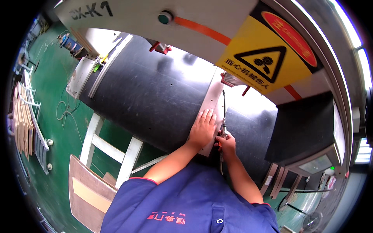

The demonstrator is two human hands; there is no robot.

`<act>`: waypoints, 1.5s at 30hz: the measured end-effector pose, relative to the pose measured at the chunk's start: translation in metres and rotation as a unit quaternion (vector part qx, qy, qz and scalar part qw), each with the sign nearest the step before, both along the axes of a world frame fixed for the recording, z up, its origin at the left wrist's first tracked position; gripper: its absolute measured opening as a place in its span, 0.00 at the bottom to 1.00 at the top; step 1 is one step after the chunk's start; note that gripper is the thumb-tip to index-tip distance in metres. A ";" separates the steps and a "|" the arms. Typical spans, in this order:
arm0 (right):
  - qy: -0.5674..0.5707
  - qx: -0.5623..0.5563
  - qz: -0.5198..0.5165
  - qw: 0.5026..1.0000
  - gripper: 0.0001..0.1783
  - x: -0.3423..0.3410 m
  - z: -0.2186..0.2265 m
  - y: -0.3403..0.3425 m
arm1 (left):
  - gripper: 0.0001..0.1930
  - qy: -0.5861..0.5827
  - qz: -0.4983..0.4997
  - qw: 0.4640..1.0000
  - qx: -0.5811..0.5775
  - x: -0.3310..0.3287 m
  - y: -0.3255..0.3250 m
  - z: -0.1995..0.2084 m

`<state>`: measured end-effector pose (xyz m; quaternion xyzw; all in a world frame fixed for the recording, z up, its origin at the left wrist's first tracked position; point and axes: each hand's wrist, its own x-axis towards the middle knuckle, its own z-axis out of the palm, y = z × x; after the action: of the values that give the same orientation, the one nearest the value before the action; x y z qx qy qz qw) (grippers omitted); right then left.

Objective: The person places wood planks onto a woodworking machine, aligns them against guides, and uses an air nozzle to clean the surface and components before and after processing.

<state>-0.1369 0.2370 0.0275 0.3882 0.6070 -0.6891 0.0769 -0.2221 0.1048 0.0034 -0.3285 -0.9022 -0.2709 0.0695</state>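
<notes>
Pale strip (214,95) lies on the black table (147,89), long axis running away from the torso (186,198), far end leaning slightly right. Left hand (203,130), fingers extended, rests flat on its near part. Right hand (228,143), just beside the right edge, curls around a slim hand tool (224,129), roughly parallel; exact grip partly hidden.

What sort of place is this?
Probably a factory workshop, perhaps for woodworking: a large machine bears a yellow warning sign, and stacked brown boards stand over a green floor.
</notes>
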 end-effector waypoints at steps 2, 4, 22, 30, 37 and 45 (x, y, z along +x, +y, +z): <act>0.002 -0.004 -0.001 1.000 0.16 0.002 -0.002 0.000 | 0.24 -0.002 0.001 1.000 -0.007 0.000 0.000 -0.003; 0.011 -0.012 0.006 1.000 0.16 0.004 -0.008 0.001 | 0.24 0.003 0.004 1.000 -0.010 0.000 0.002 -0.005; 0.034 0.086 -0.011 0.996 0.12 0.090 -0.002 -0.008 | 0.27 0.004 -0.052 0.998 0.032 -0.001 -0.018 0.004; 0.026 0.072 -0.033 0.997 0.11 0.104 0.003 -0.011 | 0.34 0.046 -0.092 0.994 -0.041 0.014 -0.022 -0.004; 0.029 0.068 -0.048 0.996 0.10 0.106 0.002 -0.014 | 0.32 0.043 -0.091 0.994 -0.041 0.015 -0.020 -0.008; 0.053 0.095 -0.025 0.994 0.10 0.091 -0.002 -0.015 | 0.34 0.032 -0.058 0.996 -0.052 0.017 -0.019 -0.004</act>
<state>-0.0463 0.2215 0.0256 0.3719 0.6633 -0.6494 -0.0100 -0.2048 0.0854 -0.0004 -0.3919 -0.8917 -0.2166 0.0653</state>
